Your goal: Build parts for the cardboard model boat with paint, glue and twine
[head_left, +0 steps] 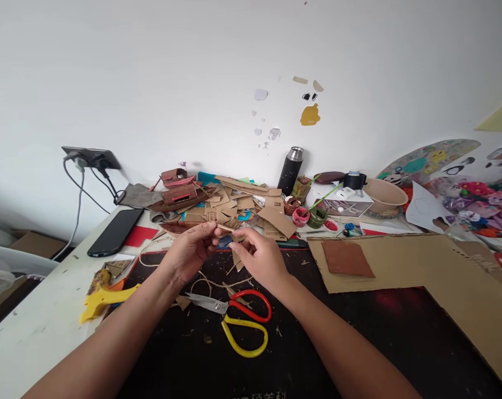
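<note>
My left hand (190, 249) and my right hand (260, 256) meet over the far part of a black mat (359, 338). Both pinch a thin wooden stick (226, 228) held level between them, the left at its left end, the right at its right end. Just beyond the hands lies a heap of brown cardboard scraps (234, 208). Scissors with one red and one yellow handle (242, 316) lie shut on the mat under my wrists. A loose loop of twine (205, 280) trails below the left hand.
A yellow glue gun (99, 296) and a black phone (116, 231) lie at left. A big cardboard sheet (442, 266) with a brown square (346, 257) lies right. A black flask (290, 169), small paint pots (309, 216) and a bowl (386, 194) stand by the wall.
</note>
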`<state>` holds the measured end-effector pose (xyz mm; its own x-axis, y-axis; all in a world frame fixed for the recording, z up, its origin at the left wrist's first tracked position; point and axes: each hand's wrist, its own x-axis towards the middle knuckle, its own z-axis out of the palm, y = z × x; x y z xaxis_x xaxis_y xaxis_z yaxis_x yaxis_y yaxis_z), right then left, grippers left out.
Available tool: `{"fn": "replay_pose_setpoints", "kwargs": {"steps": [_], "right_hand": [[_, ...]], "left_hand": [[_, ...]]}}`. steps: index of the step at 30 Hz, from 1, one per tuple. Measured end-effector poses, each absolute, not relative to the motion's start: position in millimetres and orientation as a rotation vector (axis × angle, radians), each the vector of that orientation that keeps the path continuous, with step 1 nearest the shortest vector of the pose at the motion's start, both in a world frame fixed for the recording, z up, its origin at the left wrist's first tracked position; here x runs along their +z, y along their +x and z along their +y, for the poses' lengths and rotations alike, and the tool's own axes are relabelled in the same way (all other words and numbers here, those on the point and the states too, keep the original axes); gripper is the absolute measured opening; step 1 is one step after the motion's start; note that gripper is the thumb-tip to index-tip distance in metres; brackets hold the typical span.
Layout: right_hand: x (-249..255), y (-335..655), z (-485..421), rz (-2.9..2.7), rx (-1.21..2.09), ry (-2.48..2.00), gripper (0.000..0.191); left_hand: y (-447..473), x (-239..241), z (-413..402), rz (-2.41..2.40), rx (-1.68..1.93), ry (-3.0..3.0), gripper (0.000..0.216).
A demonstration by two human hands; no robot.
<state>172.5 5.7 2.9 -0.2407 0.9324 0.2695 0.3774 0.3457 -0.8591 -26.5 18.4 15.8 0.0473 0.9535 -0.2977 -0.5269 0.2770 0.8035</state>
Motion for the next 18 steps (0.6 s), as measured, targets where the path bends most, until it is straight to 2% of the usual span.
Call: {"fn": "replay_pose_setpoints", "kwargs": {"steps": [5, 18], "right_hand": [[1, 175, 10, -1.793, 0.767, -1.177, 0.027], [-9, 173, 12, -1.795, 0.763, -1.176, 0.024]], "left_hand": [[-26, 8, 20, 0.981, 1.206, 0.539, 0.021], [-17, 4, 17, 1.0, 1.189, 0.462, 0.015]]}}
